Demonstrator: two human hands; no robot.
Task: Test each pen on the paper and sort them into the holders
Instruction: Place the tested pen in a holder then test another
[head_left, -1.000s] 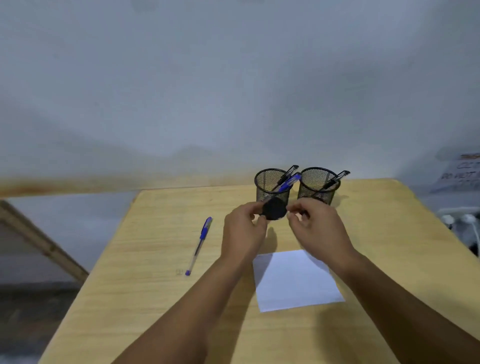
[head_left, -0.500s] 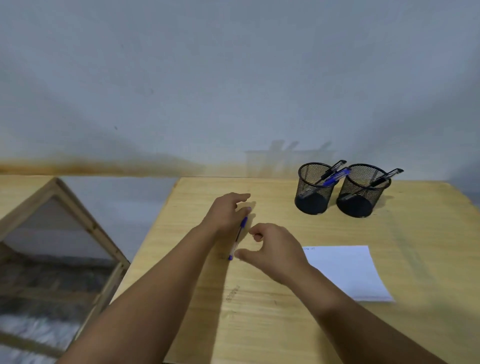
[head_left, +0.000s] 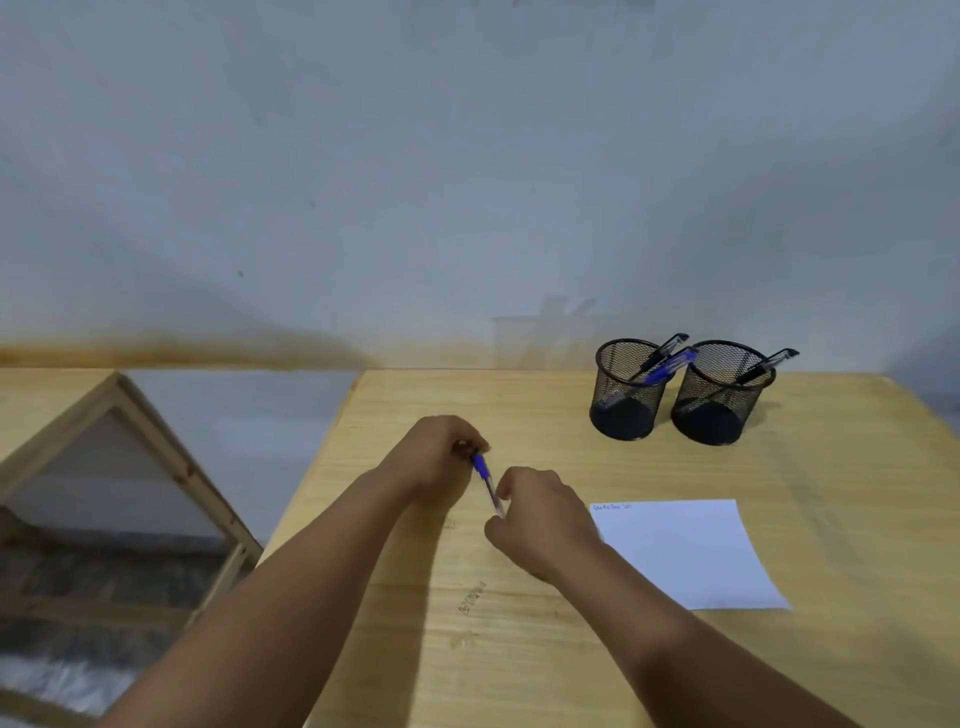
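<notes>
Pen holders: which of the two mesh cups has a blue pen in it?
The left holder, the one nearer the hands. It holds a blue pen beside a black one; the right holder shows only a black pen.

A blue-capped pen (head_left: 486, 480) with a clear barrel is seen at centre frame. Two black mesh holders (head_left: 628, 389) (head_left: 722, 395) are shown at upper right, containing blue and black pens. White paper (head_left: 685, 551) lies at right on a pale yellow wood-grain table (head_left: 519, 649). A grey-blue wall (head_left: 467, 156) with a rusty stain fills the top.
</notes>
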